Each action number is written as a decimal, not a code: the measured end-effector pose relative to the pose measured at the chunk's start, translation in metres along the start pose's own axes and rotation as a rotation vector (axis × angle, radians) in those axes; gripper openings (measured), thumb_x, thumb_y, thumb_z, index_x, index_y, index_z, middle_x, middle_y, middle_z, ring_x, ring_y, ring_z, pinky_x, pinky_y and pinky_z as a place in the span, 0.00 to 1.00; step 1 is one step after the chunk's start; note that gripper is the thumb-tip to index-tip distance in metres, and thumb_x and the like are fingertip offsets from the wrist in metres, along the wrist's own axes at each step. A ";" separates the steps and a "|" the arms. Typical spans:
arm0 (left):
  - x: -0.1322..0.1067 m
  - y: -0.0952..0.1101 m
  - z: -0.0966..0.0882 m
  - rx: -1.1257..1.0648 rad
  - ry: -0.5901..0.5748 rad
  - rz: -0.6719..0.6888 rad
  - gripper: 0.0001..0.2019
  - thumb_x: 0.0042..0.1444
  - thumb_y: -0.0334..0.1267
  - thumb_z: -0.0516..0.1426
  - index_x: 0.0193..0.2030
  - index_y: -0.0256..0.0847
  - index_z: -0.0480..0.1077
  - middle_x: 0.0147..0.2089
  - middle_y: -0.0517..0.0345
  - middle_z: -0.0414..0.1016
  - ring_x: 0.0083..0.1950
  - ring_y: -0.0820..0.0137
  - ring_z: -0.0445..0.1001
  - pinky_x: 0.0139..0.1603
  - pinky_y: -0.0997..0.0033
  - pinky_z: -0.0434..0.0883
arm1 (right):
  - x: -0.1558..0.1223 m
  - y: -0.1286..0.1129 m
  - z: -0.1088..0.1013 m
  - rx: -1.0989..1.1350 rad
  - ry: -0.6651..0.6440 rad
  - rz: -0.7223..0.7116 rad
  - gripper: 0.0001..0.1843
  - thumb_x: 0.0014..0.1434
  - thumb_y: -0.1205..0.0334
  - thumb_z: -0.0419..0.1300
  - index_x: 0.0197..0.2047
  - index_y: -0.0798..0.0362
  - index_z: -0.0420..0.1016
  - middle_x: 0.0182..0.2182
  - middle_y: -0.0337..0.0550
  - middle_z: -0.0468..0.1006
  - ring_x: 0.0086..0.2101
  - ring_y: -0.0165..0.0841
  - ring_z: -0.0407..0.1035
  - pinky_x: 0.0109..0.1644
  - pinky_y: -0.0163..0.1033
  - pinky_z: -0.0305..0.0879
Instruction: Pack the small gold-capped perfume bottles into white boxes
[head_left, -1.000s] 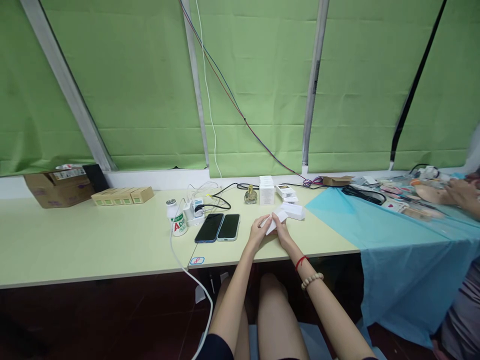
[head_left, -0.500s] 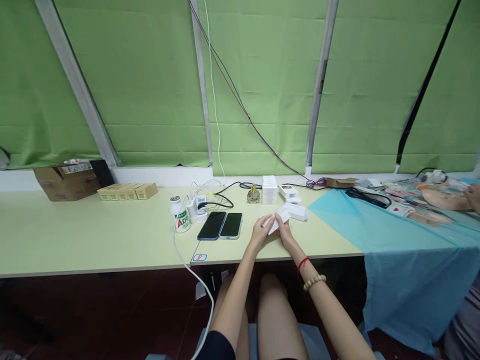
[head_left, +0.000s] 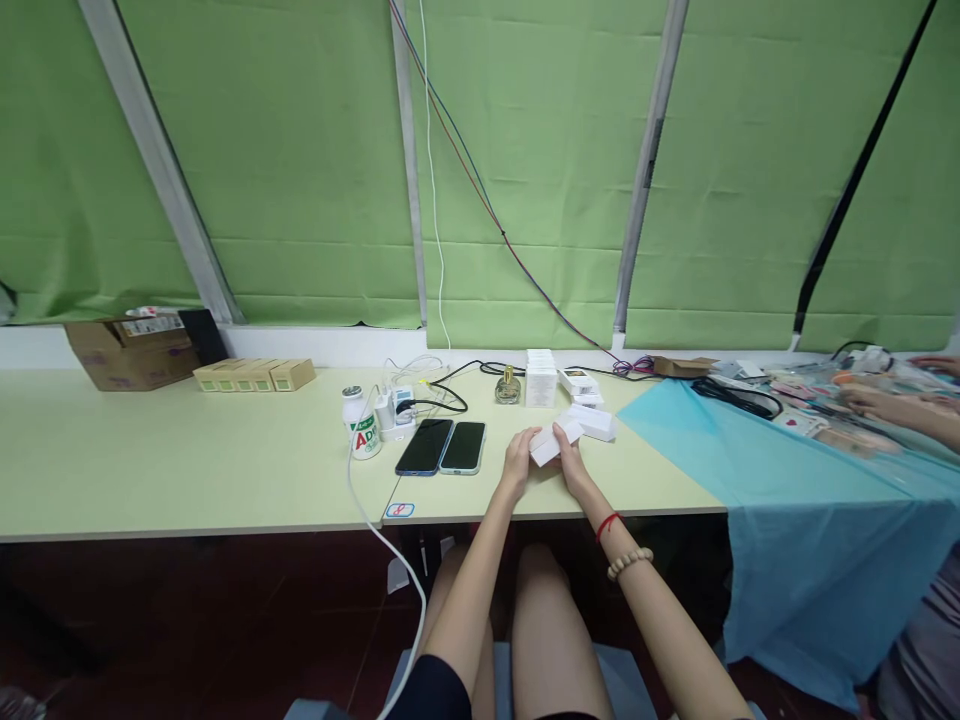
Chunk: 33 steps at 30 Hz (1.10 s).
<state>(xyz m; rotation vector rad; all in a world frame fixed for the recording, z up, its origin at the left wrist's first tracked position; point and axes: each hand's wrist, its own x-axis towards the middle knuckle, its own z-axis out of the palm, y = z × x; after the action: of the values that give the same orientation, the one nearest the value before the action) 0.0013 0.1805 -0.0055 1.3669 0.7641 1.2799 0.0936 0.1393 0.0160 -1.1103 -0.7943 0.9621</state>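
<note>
A small white box point(head_left: 553, 441) sits low over the pale green table point(head_left: 187, 460), held between both my hands. My left hand point(head_left: 517, 460) grips its left end and my right hand point(head_left: 574, 465) grips its right side, fingers curled round it. A second white box point(head_left: 596, 421) lies just behind, to the right. Two dark phones point(head_left: 442, 446) lie face up to the left of my left hand.
A white bottle with a green label point(head_left: 362, 430), a charger and cables point(head_left: 409, 400), a perfume bottle point(head_left: 508, 387) and stacked white boxes point(head_left: 541, 377) stand behind. Cardboard boxes point(head_left: 135, 350) sit far left. A blue cloth point(head_left: 750, 450) covers the right, where another person's arm point(head_left: 900, 410) reaches.
The white box has been turned flatter between my hands and sits a little lower. The other person's hands at far right have shifted.
</note>
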 end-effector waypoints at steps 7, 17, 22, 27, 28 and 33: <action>-0.003 0.003 -0.001 -0.001 0.054 -0.018 0.18 0.55 0.44 0.46 0.42 0.39 0.72 0.46 0.51 0.69 0.50 0.64 0.67 0.52 0.66 0.62 | 0.005 0.005 -0.004 0.012 -0.002 0.001 0.36 0.42 0.39 0.59 0.48 0.53 0.59 0.39 0.45 0.72 0.34 0.34 0.69 0.28 0.34 0.66; -0.003 0.003 0.001 -0.010 0.041 -0.024 0.17 0.55 0.45 0.46 0.41 0.39 0.72 0.47 0.51 0.70 0.51 0.63 0.67 0.52 0.66 0.63 | 0.013 0.012 -0.009 0.038 -0.043 -0.009 0.38 0.40 0.36 0.60 0.46 0.55 0.60 0.39 0.46 0.72 0.34 0.32 0.68 0.31 0.33 0.65; -0.002 0.002 0.001 -0.013 0.041 -0.023 0.17 0.55 0.45 0.46 0.39 0.38 0.72 0.47 0.50 0.70 0.50 0.63 0.67 0.51 0.66 0.63 | 0.009 0.008 -0.006 0.046 -0.025 -0.014 0.39 0.38 0.38 0.62 0.47 0.54 0.59 0.39 0.44 0.72 0.35 0.33 0.68 0.31 0.33 0.66; -0.001 -0.001 0.000 -0.007 0.031 -0.001 0.17 0.54 0.46 0.46 0.38 0.39 0.72 0.44 0.51 0.71 0.49 0.63 0.67 0.50 0.66 0.64 | 0.004 0.004 -0.003 0.021 -0.022 0.002 0.38 0.36 0.39 0.63 0.46 0.54 0.59 0.41 0.45 0.72 0.36 0.35 0.69 0.30 0.34 0.66; -0.001 -0.001 0.000 -0.004 0.027 0.004 0.17 0.54 0.46 0.46 0.37 0.39 0.72 0.44 0.51 0.71 0.48 0.63 0.67 0.49 0.66 0.64 | 0.003 0.005 -0.003 0.018 -0.022 0.003 0.38 0.36 0.40 0.63 0.46 0.54 0.59 0.41 0.45 0.72 0.36 0.35 0.69 0.29 0.33 0.65; -0.002 -0.001 -0.001 0.011 0.026 0.010 0.16 0.54 0.45 0.46 0.37 0.40 0.71 0.43 0.52 0.70 0.47 0.64 0.67 0.49 0.67 0.64 | 0.004 0.005 -0.002 0.012 -0.023 -0.011 0.39 0.37 0.39 0.62 0.47 0.54 0.59 0.42 0.46 0.72 0.37 0.35 0.69 0.30 0.33 0.65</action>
<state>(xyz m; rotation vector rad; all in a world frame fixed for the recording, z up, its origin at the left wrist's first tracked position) 0.0006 0.1795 -0.0068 1.3675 0.7841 1.3054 0.0961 0.1425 0.0111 -1.0847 -0.8115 0.9712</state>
